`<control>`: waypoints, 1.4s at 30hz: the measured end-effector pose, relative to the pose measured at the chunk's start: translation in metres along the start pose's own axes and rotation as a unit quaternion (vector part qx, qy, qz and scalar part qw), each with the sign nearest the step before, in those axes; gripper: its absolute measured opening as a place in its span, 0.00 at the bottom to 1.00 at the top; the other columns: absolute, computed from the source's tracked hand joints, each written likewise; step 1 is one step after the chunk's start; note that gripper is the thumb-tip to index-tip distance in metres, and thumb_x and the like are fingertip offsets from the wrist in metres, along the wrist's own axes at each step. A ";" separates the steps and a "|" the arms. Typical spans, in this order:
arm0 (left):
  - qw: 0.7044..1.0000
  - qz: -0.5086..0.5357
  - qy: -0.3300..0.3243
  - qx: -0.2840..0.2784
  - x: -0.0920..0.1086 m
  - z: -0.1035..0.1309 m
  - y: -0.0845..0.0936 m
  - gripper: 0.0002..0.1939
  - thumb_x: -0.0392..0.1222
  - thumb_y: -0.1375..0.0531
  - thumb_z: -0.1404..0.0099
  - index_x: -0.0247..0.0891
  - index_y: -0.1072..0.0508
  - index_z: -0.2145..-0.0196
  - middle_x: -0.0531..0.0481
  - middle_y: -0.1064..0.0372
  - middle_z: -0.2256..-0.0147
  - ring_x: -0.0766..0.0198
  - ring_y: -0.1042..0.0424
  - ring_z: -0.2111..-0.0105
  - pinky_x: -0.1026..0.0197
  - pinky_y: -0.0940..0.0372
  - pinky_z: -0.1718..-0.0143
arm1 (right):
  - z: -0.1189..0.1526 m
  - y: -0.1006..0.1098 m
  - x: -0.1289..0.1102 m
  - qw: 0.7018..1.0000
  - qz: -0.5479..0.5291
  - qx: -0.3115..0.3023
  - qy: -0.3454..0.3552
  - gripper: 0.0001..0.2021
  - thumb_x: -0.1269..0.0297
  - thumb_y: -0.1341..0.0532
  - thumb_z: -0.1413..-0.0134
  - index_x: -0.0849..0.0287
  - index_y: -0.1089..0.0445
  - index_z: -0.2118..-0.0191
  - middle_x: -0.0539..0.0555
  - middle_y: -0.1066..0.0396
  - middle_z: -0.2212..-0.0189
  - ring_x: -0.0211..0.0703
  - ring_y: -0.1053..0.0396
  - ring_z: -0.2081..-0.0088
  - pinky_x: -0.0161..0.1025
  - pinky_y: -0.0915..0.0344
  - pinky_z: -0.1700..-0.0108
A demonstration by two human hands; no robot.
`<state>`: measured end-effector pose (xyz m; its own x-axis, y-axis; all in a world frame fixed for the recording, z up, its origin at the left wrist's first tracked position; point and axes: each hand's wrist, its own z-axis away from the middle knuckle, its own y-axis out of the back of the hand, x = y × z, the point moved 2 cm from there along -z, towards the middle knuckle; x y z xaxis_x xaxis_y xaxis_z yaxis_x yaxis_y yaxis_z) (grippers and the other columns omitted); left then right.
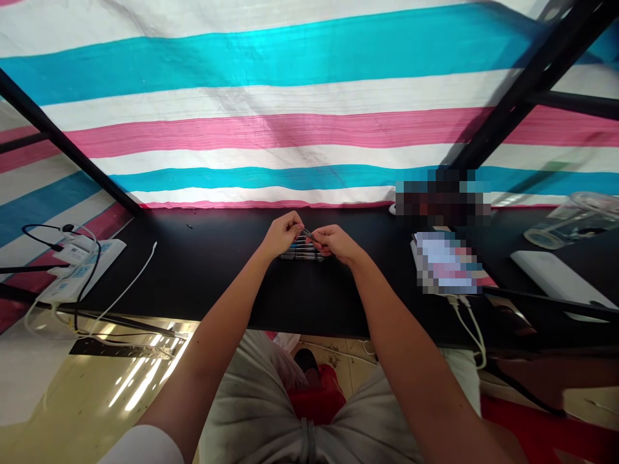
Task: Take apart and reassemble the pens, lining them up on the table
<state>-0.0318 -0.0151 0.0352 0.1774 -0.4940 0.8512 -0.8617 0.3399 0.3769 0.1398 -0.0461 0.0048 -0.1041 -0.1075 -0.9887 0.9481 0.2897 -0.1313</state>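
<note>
My left hand (284,233) and my right hand (334,242) meet over the black table. Both are closed, fingers pinched on the two ends of a slim dark pen (307,233). Most of it is hidden by my fingers. Just beneath and in front of them, a row of pens (302,256) lies side by side on the tabletop, with clear, grey and bluish barrels. The right fingers hover close to the right end of that row; whether they touch it I cannot tell.
A white power strip (104,261) with plugs and cables lies at the left, beside a loose white cable (153,247). To the right are a blurred-out device (442,261), a white box (556,277) and a clear jar (556,222). Black frame bars and a striped sheet (271,135) enclose the table.
</note>
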 end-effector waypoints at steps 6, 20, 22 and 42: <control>1.000 0.027 -0.001 0.012 -0.005 -0.002 -0.003 0.11 0.47 0.41 0.33 0.39 0.35 0.70 0.55 0.38 0.80 0.68 0.39 0.79 0.63 0.42 0.74 | 0.006 0.004 -0.007 0.996 -0.074 -0.005 -0.048 0.09 0.63 0.30 0.53 0.65 0.25 0.70 0.52 0.32 0.81 0.30 0.47 0.84 0.31 0.49 0.86; 0.972 0.193 0.101 0.092 -0.021 -0.008 -0.008 0.15 0.52 0.35 0.38 0.38 0.32 0.66 0.53 0.32 0.76 0.67 0.31 0.77 0.63 0.36 0.74 | -0.005 0.002 -0.006 0.916 -0.376 0.108 0.089 0.16 0.53 0.50 0.35 0.59 0.31 0.57 0.65 0.26 0.53 0.51 0.28 0.50 0.50 0.25 0.54; 0.958 0.238 0.136 0.089 -0.024 -0.009 -0.009 0.20 0.59 0.39 0.36 0.37 0.31 0.66 0.50 0.31 0.74 0.65 0.29 0.76 0.62 0.35 0.73 | -0.006 0.001 -0.004 0.918 -0.367 0.113 0.102 0.18 0.51 0.52 0.36 0.58 0.32 0.57 0.65 0.27 0.52 0.52 0.28 0.49 0.53 0.26 0.54; 0.866 0.434 0.229 0.099 -0.017 -0.008 -0.003 0.33 0.66 0.49 0.31 0.30 0.24 0.71 0.38 0.24 0.67 0.56 0.21 0.63 0.57 0.27 0.55 | -0.001 0.002 -0.009 0.860 -0.486 0.108 0.114 0.20 0.55 0.55 0.34 0.56 0.28 0.55 0.59 0.27 0.65 0.43 0.37 0.71 0.44 0.33 0.68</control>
<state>-0.0285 -0.0011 0.0226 -0.4466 0.2621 0.8555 -0.8217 0.2582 -0.5081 0.1419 -0.0439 0.0131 -0.9113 -0.0023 -0.4116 0.4116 -0.0185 -0.9112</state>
